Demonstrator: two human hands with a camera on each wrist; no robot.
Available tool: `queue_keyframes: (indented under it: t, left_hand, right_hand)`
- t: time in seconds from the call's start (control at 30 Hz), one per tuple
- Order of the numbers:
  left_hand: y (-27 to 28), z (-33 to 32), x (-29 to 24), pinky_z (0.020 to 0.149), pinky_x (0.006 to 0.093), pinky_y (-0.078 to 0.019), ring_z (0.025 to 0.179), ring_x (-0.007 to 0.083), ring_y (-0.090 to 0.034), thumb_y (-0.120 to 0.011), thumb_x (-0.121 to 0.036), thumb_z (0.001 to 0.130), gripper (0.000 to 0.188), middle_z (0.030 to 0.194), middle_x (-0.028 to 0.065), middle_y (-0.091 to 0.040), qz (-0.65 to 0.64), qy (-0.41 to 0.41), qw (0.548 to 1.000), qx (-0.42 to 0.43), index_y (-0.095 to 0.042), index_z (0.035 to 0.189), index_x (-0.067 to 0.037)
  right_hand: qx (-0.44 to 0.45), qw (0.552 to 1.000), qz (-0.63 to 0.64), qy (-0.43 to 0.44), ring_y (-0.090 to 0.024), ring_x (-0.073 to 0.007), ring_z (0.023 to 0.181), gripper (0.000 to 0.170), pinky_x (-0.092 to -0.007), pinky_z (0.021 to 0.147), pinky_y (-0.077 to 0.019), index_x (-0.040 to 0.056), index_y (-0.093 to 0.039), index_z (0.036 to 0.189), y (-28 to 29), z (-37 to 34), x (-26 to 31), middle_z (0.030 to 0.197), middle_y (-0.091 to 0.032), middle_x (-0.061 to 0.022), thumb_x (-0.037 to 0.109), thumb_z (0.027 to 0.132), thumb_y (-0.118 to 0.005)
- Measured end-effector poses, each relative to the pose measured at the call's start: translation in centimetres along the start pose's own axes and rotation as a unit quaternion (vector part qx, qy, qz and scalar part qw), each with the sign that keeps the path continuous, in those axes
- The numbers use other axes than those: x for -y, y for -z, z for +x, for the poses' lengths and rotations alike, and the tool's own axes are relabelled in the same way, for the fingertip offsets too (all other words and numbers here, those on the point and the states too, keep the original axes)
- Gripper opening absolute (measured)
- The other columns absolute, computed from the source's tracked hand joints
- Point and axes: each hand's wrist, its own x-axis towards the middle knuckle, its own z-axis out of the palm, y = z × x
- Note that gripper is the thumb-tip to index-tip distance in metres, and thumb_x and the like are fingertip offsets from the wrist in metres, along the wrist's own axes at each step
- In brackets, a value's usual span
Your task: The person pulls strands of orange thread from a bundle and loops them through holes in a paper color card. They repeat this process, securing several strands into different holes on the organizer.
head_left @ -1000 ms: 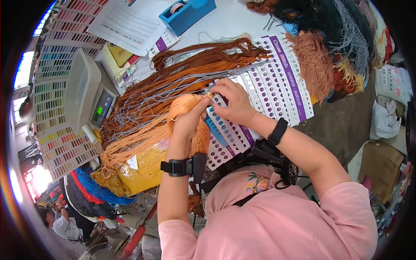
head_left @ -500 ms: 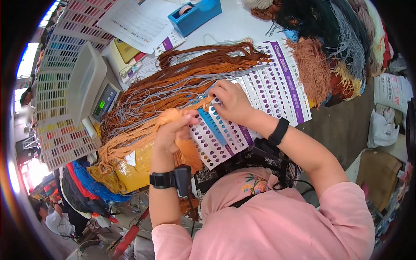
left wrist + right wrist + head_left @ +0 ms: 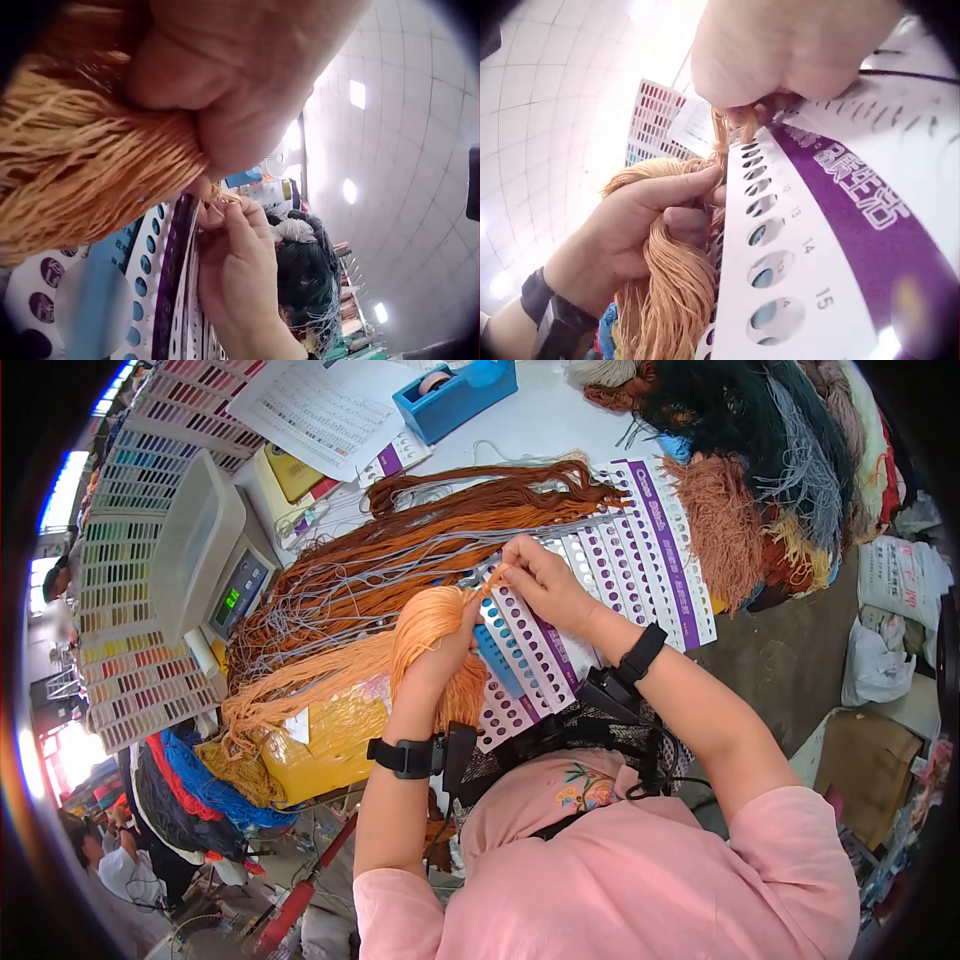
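L hand [image 3: 634, 232] is clamped on the peach hank [image 3: 430, 625], fingers curled round it, thumb close to the narrow neck. Hank's bulk drapes over that hand & wrist, above the table and next to the holed card [image 3: 825, 330]. R hand [image 3: 548, 585] is just past it, thumb & fingertips together on the hank's thin end, by the card's edge; can't tell if any strand goes thru a hole.

Step in hand looks like working the thin end w/ R fingertips while L steadies the bulk. Next move prob. calls for keeping the neck firm in L, a fine pinch in R, & light tension btwn them so strands don't slip or snag on the card.

Hank's narrow end points away from the person and to the R; long axis runs approx. from there back toward the L wrist, w/ its fuller part hanging down near-side.

Beyond the hands: brown skeins [image 3: 450, 505] across the table, scale [image 3: 192, 550] off to the L, then blue tape dispenser [image 3: 455, 405] at the far side.
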Motion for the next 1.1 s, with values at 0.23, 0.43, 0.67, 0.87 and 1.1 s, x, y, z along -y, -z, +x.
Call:
queue_keyframes:
  t: [0.23,0.43,0.67,0.87,1.1]
  left_hand:
    - [7.7,-3.2,0.0,0.057,0.0205,-0.0379,0.061,0.0074,-0.048,-0.065,-0.029,0.072,0.023,0.064,-0.0011,-0.052,-0.181,0.061,0.979,-0.069,-0.056,0.075,-0.009]
    - [23.6,-9.6,4.3,0.044,0.0202,-0.0385,0.046,0.0069,-0.040,-0.061,-0.018,0.075,0.020,0.065,-0.0035,-0.046,-0.306,0.057,0.935,-0.169,-0.055,0.089,-0.006]
    - [30.7,-13.2,5.5,0.072,0.0297,-0.0468,0.081,0.0154,-0.056,-0.049,-0.018,0.082,0.033,0.097,0.0095,-0.054,-0.468,-0.074,0.816,-0.331,-0.044,0.110,0.000]
    - [13.4,-11.4,-0.7,0.052,0.0183,-0.0388,0.061,0.0070,-0.050,-0.057,-0.018,0.077,0.026,0.088,0.0063,-0.057,-0.272,-0.059,0.924,-0.262,-0.056,0.098,-0.002]
    - [4.6,-3.0,0.2,0.061,0.0272,-0.0433,0.071,0.0143,-0.053,-0.062,-0.014,0.073,0.010,0.080,0.0008,-0.055,0.133,-0.338,0.928,-0.082,-0.060,0.079,-0.006]
  right_hand:
    - [-0.014,0.955,-0.271,0.124,-0.045,-0.0198,0.069,0.022,-0.0317,0.066,-0.0338,0.0086,-0.047,0.082,-0.9,-0.1,0.3,0.070,-0.047,-0.0036,0.016,0.064,-0.058]
    - [0.010,0.948,-0.304,0.096,-0.045,-0.0227,0.076,0.025,-0.0338,0.069,-0.0315,0.0093,-0.048,0.081,-1.2,-0.2,0.8,0.076,-0.048,-0.0047,0.017,0.061,-0.058]
    - [0.010,0.946,-0.308,0.100,-0.046,-0.0228,0.081,0.025,-0.0341,0.074,-0.0319,0.0087,-0.048,0.083,-1.3,-0.4,0.7,0.080,-0.050,-0.0055,0.016,0.061,-0.057]
    - [0.009,0.952,-0.296,0.079,-0.046,-0.0208,0.075,0.025,-0.0328,0.070,-0.0325,0.0085,-0.049,0.082,-1.5,-0.4,1.0,0.073,-0.049,-0.0034,0.015,0.060,-0.057]
    - [-0.008,0.966,-0.245,0.086,-0.046,-0.0182,0.063,0.026,-0.0304,0.062,-0.0345,0.0073,-0.049,0.083,-1.2,-0.1,0.7,0.065,-0.048,-0.0020,0.011,0.059,-0.059]
